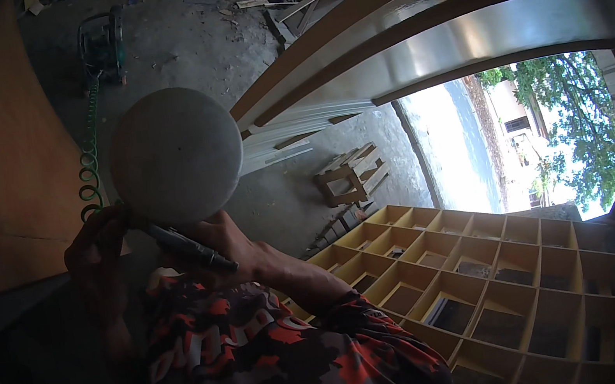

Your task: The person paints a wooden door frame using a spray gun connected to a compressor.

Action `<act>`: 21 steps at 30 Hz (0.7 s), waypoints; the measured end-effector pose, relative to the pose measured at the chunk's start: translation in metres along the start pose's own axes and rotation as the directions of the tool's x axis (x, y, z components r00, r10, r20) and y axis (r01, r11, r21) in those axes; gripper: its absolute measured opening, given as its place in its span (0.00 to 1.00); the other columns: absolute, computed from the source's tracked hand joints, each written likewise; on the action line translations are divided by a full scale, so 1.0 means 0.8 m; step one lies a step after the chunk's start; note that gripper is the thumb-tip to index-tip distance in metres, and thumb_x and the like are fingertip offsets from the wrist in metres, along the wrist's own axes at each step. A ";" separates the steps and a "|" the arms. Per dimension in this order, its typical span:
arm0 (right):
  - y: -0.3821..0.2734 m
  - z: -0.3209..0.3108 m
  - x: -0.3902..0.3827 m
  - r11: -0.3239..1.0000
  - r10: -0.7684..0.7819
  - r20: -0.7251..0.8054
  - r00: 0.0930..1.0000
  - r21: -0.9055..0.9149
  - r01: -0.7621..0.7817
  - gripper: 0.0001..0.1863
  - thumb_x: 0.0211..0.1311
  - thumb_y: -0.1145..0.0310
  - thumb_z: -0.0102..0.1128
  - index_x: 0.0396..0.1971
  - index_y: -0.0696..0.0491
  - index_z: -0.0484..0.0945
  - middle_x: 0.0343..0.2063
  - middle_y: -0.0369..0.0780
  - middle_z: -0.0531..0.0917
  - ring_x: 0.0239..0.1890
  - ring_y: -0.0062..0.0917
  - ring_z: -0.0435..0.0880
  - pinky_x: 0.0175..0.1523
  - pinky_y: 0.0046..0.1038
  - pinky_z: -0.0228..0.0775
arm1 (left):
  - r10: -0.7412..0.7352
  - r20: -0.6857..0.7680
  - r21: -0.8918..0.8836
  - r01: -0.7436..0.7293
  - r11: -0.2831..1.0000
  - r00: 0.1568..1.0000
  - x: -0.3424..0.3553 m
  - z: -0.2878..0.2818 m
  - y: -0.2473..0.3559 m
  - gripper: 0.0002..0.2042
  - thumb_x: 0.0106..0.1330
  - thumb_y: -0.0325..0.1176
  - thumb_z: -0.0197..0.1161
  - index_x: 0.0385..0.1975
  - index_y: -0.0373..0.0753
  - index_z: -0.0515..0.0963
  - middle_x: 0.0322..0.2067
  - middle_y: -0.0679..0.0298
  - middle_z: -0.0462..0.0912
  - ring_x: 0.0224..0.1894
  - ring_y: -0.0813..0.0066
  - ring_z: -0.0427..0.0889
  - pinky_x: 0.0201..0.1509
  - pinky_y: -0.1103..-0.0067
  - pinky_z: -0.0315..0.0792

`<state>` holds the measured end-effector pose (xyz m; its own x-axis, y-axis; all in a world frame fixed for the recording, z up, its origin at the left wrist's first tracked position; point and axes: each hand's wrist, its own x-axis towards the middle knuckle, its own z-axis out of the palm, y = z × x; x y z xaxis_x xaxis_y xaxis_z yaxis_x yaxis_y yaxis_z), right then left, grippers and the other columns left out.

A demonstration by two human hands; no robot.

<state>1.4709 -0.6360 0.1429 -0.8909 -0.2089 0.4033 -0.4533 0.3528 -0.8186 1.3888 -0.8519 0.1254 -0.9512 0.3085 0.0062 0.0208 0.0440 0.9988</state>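
A grey round pad [175, 154] faces up on a dark hand-held power tool [187, 243], whose handle points down and right. My right hand [231, 253] is closed round the tool beneath the pad. My left hand [99, 249] has its fingers bent at the pad's lower left, around the end of a green coiled hose [89, 175]; their exact grip is partly in shadow.
A curved wooden panel [14, 170] fills the left. Long glossy curved boards [443, 39] cross the upper right. A yellow compartmented wooden frame [493, 284] spans the lower right. A wooden stand [345, 179], a green machine [103, 52] and scraps [250, 4] lie on the concrete floor [189, 51].
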 end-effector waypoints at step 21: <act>0.005 0.001 0.002 0.992 -0.004 -0.071 0.997 0.127 0.013 0.13 0.65 0.75 0.68 0.47 0.63 0.79 0.27 0.48 0.82 0.27 0.44 0.86 0.33 0.40 0.73 | 0.050 -0.011 0.063 -0.049 0.997 0.999 0.003 0.012 0.018 0.13 0.78 0.32 0.61 0.51 0.29 0.85 0.39 0.63 0.87 0.41 0.79 0.80 0.48 0.77 0.71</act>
<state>1.4675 -0.6360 0.1403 -0.8887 -0.1448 0.4351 -0.4579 0.2309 -0.8585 1.3895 -0.8416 0.1393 -0.9523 0.3000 0.0568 0.0870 0.0884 0.9923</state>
